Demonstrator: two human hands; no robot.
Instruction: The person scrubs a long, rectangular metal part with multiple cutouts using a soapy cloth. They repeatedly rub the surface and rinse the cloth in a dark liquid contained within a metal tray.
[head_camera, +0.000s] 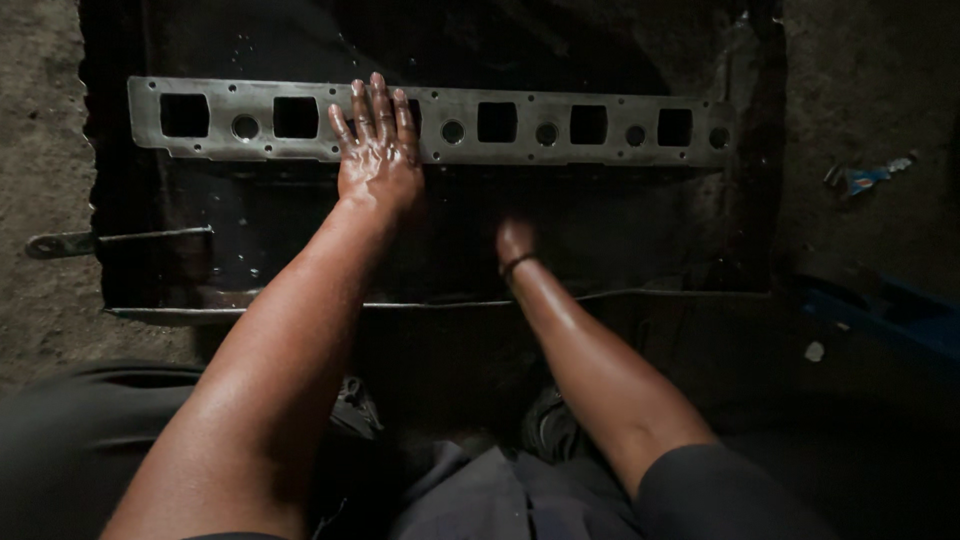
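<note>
A long grey metal plate (600, 128) with several square and round holes lies across the far side of a dark, wet tray (240, 300). My left hand (376, 150) rests flat on the plate near its middle, fingers spread and wet. My right hand (514, 238) is lower in the tray, dipped into the dark liquid so its fingers are hidden; a dark band circles the wrist. Neither hand grips anything that I can see.
A flat metal handle (110, 240) sticks out from the tray's left side. Bare concrete floor surrounds the tray. A blue object (890, 315) lies at the right, with small blue debris (865, 178) above it. My knees and shoes are at the bottom.
</note>
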